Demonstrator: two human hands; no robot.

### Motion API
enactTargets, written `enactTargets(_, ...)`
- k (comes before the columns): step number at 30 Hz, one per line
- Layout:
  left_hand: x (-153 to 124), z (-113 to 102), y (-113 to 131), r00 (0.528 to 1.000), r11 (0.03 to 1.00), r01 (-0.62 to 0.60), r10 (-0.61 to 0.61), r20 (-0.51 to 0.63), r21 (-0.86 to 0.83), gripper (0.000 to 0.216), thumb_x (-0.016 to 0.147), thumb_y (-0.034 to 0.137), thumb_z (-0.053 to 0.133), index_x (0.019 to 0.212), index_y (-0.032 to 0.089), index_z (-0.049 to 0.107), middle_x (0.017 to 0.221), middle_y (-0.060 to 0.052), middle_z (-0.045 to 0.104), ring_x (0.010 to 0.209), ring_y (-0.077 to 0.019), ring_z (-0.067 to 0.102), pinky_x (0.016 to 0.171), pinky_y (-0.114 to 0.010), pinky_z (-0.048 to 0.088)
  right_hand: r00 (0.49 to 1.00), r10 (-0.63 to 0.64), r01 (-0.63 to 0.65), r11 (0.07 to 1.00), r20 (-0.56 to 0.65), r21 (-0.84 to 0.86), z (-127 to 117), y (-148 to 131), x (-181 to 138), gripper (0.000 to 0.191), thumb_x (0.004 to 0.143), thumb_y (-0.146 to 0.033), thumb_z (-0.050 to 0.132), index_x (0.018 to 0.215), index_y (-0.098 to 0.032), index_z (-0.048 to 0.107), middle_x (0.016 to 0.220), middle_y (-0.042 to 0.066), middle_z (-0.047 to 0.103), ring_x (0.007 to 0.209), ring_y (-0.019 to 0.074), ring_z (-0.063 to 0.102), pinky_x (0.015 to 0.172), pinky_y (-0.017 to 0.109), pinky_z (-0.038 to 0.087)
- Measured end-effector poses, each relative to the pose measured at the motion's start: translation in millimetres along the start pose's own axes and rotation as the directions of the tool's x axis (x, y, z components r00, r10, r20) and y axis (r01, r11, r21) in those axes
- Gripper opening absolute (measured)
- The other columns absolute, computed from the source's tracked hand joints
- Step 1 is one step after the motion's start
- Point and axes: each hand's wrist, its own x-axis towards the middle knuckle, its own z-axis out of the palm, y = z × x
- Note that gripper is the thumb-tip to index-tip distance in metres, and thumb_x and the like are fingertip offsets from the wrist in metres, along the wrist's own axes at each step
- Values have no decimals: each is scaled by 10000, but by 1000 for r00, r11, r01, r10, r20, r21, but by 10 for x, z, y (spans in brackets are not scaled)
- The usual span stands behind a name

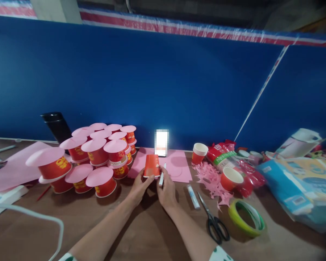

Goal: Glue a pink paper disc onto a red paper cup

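Note:
My left hand [141, 185] is closed around a red paper cup [152, 165], held upside down with its rim downward above the table. My right hand [167, 188] grips a slim white stick-like tool [162, 175] right beside the cup; its exact kind is too small to make out. Behind the cup, pink paper sheets [178, 165] lie on the table, and a lit phone [162, 143] stands upright against the blue wall. To the left are stacked red cups [97, 154] topped with pink paper discs [100, 176].
Right of my hands lie a glue stick [193, 197], black-handled scissors [213, 221], a tape roll [243, 217] and pink scraps [208, 177]. Beyond are upright cups [199, 154], a red bag [220, 156] and a blue pack [290, 185]. A white cable [43, 214] curves at left.

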Motion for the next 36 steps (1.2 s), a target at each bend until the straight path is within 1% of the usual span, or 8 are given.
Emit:
enactTargets(4, 14, -24, -40, 1000, 1000, -2, 2, 29, -5, 639, 712, 387, 732, 1263, 155, 506, 1188, -127, 654, 1096, -239, 610, 962, -362, 454, 1000, -17, 17, 1000, 4, -18, 17, 29, -7, 501, 847, -139, 433, 1348, -139, 452, 1263, 140, 608, 1117, 263, 608, 932, 429, 503)
enactTargets(7, 26, -33, -56, 1000, 1000, 6, -6, 11, -12, 643, 699, 407, 740, 1246, 147, 524, 1165, -131, 664, 1074, -245, 622, 949, -368, 466, 1000, -19, 19, 1000, 9, -17, 25, 47, -6, 496, 846, -136, 436, 1341, -140, 461, 1264, 140, 609, 1120, 264, 609, 931, 425, 506)
enactTargets(15, 22, -30, -39, 1000, 999, 30, -30, 7, -27, 651, 669, 443, 754, 1207, 133, 558, 1132, -146, 676, 1020, -271, 648, 897, -391, 502, 999, 26, -26, 1000, 41, -10, 40, 74, -12, 476, 854, -154, 445, 1329, -145, 462, 1244, 132, 622, 1093, 262, 628, 907, 419, 522)
enactTargets(19, 16, -33, -28, 998, 998, 51, -51, 31, -20, 610, 692, 436, 741, 1192, 137, 561, 1114, -144, 684, 1027, -277, 649, 886, -388, 511, 1000, 10, -10, 1000, 13, 0, 46, 75, -13, 501, 823, -134, 478, 1323, -148, 473, 1215, 131, 639, 1066, 262, 641, 892, 413, 532)
enactTargets(22, 19, -32, -24, 998, 998, 57, -56, 39, -32, 578, 701, 438, 735, 1172, 147, 569, 1130, -140, 680, 1038, -268, 649, 908, -379, 502, 1000, -3, 3, 1000, 4, 9, 49, 72, -10, 477, 833, -139, 480, 1310, -144, 486, 1215, 132, 640, 1088, 260, 633, 907, 412, 530)
enactTargets(25, 22, -24, -14, 998, 999, 48, -47, 29, -25, 587, 695, 448, 737, 1172, 148, 569, 1149, -144, 673, 1058, -267, 640, 935, -382, 487, 1000, -8, 8, 1000, 5, 7, 52, 75, -11, 449, 866, -162, 468, 1315, -153, 484, 1248, 130, 623, 1119, 258, 619, 918, 414, 527)
enactTargets(30, 14, -11, 9, 999, 999, 54, -53, 11, -11, 624, 671, 456, 750, 1181, 142, 573, 1110, -145, 688, 1031, -288, 650, 913, -404, 499, 1000, -24, 24, 1000, -17, 9, 51, 75, -15, 454, 878, -174, 476, 1332, -166, 487, 1224, 129, 641, 1081, 264, 642, 871, 411, 553)
enactTargets(36, 12, -25, -12, 999, 999, 43, -43, 30, -2, 604, 700, 450, 728, 1197, 149, 563, 1130, -147, 681, 1071, -288, 634, 936, -410, 486, 1000, -26, 26, 1000, -14, -1, 35, 50, -5, 422, 875, -173, 475, 1295, -152, 510, 1223, 131, 641, 1103, 259, 631, 904, 416, 539)
